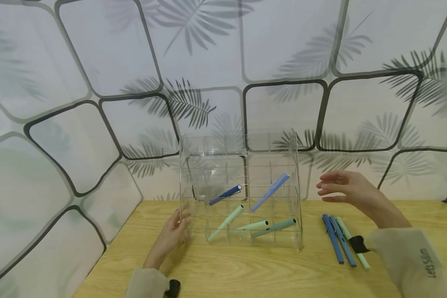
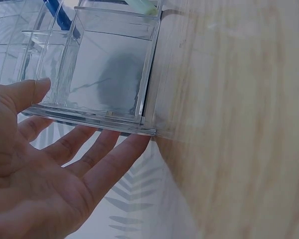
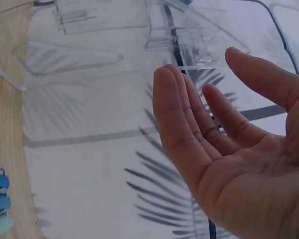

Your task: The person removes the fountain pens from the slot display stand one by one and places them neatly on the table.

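Observation:
A clear acrylic pen rack (image 1: 242,239) with tiered compartments stands on the table. My left hand (image 1: 175,229) grips its left side edge; in the left wrist view the thumb is on one side of the panel and the fingers are along the other. Inside the rack lean a dark blue pen (image 1: 225,195), a lavender pen (image 1: 270,193), a light green pen (image 1: 226,223), a second light green pen (image 1: 254,225) and a grey-green pen (image 1: 273,228). To the right of the rack, my right hand (image 1: 352,192) hovers with relaxed fingers and holds nothing.
Two blue pens (image 1: 333,239) and a mint green pen (image 1: 352,242) lie side by side on the wooden table (image 1: 275,273), below the right hand. Behind the table hangs a patterned curtain (image 1: 283,45) with leaf prints, which also covers the left side.

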`<move>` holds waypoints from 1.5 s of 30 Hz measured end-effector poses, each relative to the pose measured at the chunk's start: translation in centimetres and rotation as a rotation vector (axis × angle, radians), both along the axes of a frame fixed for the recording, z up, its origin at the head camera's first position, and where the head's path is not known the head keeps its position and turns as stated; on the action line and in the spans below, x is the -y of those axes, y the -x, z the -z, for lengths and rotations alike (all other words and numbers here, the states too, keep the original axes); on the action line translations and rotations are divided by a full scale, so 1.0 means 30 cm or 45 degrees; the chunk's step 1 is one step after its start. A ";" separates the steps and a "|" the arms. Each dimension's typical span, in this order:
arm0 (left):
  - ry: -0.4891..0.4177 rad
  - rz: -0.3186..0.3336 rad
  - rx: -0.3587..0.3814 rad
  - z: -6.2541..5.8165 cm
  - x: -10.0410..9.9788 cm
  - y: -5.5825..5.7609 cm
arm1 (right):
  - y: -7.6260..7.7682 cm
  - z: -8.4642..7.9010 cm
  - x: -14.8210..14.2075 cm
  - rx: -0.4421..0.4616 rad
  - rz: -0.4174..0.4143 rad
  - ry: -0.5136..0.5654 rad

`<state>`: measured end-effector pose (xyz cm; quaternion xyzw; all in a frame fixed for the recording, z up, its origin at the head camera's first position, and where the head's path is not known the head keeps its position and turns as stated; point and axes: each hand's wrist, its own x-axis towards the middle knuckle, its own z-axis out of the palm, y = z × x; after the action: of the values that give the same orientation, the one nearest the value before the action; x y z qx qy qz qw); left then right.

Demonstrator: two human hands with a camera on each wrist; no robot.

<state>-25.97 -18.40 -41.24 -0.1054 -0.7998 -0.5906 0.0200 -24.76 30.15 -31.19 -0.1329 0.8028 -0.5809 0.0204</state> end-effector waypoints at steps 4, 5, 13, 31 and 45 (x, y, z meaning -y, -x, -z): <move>0.001 0.002 -0.006 -0.001 0.000 -0.002 | -0.003 -0.016 0.024 -0.007 -0.004 0.026; 0.001 0.002 -0.001 -0.001 0.000 -0.004 | -0.004 -0.020 0.030 -0.011 -0.007 0.024; -0.007 -0.005 0.015 -0.005 -0.002 -0.006 | -0.004 -0.047 0.075 -0.017 -0.042 0.078; 0.017 -0.003 0.016 -0.001 0.004 0.000 | -0.005 -0.090 0.151 -0.068 -0.127 0.097; 0.040 -0.012 0.020 -0.001 0.001 -0.001 | -0.030 -0.096 0.214 -0.094 -0.190 0.076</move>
<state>-25.94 -18.44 -41.21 -0.0973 -0.8097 -0.5785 0.0147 -23.87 23.74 -28.33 -0.2142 0.7732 -0.5961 0.0298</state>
